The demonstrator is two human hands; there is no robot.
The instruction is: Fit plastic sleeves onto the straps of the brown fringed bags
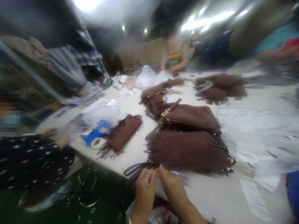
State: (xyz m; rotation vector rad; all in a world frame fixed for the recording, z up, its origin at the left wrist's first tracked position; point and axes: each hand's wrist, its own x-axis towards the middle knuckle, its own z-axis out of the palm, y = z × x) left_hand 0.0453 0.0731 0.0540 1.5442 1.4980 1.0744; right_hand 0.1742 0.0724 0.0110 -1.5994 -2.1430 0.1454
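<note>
We hold our left hand [144,183] and right hand [173,185] nearly tip to tip at the near edge of a brown fringed bag [187,149], which lies on the desk [215,193]. Our fingers [151,177] are curled inward; we cannot tell whether they pinch anything. A dark strap [133,178] lies beside our left hand.

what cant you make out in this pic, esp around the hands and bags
All in the head view:
What the left hand and right hand may be pinching: hidden by the hands themselves.
What the blue item at lower right is: cut off by the picture's edge.
Any print on the white paper strip: too small and blurred.
How many pieces the far brown pile holds: overlap and blur.
</note>
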